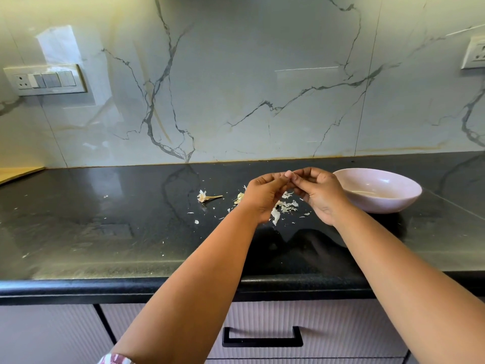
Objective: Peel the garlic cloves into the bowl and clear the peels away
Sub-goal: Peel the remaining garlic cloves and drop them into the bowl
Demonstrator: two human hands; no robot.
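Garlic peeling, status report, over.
Left hand and right hand pinch one garlic clove above the counter. Bowl right of hands. Peels litter counter beneath.

Open black table (pixel 105 232) to the left and along the near edge. Blocked on the right by the pink bowl (pixel 378 190), just beside the raised hands. Underneath, loose peels (pixel 286 206); farther left, a garlic stem (pixel 207 197). Behind, marble wall (pixel 236 88).

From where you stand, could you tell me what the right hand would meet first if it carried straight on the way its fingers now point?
The right hand points left, fingertips pinching a garlic clove; straight on, it would meet the left hand first, which pinches the same clove.
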